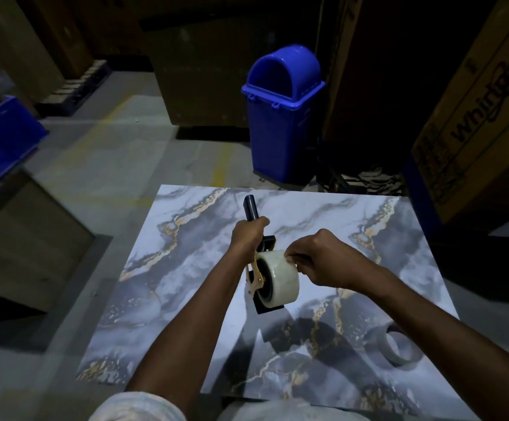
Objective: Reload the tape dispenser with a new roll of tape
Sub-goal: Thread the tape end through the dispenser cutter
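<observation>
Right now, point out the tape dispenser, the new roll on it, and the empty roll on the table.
tape dispenser [250, 208]: head view, on its dark handle.
new roll [280, 279]: head view, on its outer white band.
empty roll [397, 354]: head view, on its near rim.

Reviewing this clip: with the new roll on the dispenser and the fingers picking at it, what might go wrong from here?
1. The right hand pinches at the edge of the tape roll; the free end may tear or restick.
2. The left hand alone holds the dispenser above the marble table, so picking could twist it or work the roll off.
3. The empty core sits near the right forearm, which might knock it.
</observation>
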